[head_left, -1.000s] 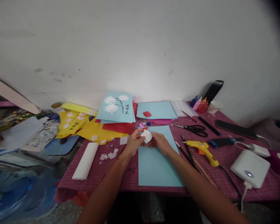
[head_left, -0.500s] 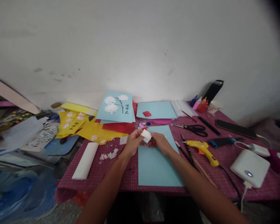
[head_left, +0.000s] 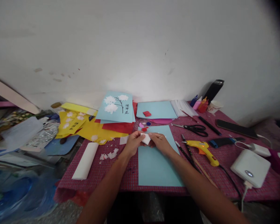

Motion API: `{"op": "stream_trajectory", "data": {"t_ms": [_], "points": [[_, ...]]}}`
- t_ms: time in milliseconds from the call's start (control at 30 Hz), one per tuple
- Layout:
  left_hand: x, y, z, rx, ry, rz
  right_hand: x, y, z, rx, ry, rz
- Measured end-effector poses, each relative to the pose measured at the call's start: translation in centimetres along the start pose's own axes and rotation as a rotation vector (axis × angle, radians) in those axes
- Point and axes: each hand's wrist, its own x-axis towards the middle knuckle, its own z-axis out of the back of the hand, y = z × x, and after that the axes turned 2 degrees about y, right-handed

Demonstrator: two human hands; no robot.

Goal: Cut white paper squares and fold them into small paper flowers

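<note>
Both hands pinch a small folded piece of white paper (head_left: 145, 139) above a light blue sheet (head_left: 160, 171). My left hand (head_left: 133, 142) grips its left side, the thumb lying on top. At the right side, the fingertips of my right hand (head_left: 159, 142) are closed on the same paper; its lower edge is partly hidden by the fingers. Just beyond the hands sits a paint palette with pink, blue and red paint (head_left: 144, 128). Torn white paper scraps (head_left: 109, 155) lie left of my left forearm.
Scissors (head_left: 193, 128), a yellow glue gun (head_left: 203, 150) and a white power bank (head_left: 250, 168) lie to the right. Paint bottles (head_left: 199, 104) and a paper cup (head_left: 214, 107) stand at the back. On the left are a white paper roll (head_left: 86, 161) and a blue flower picture (head_left: 115, 107).
The folded paper has been tipped lower and flatter between the fingers. My right hand's fingers have shifted slightly left, and more of the red paint behind now shows.
</note>
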Motion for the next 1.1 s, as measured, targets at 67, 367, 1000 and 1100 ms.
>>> {"op": "stream_trajectory", "data": {"t_ms": [67, 367, 1000, 1100], "points": [[0.04, 0.05, 0.02, -0.006, -0.005, -0.002, 0.01, -0.04, 0.03, 0.052, -0.002, -0.018], [0.23, 0.14, 0.10, -0.138, 0.000, 0.027, -0.11, 0.11, 0.55, 0.178, 0.082, -0.014], [0.15, 0.09, -0.26, -0.050, 0.013, 0.000, -0.29, 0.45, 0.32, -0.035, -0.041, 0.125], [0.13, 0.19, -0.27, -0.052, 0.027, -0.013, -0.33, 0.41, 0.24, -0.029, -0.041, 0.150]]}}
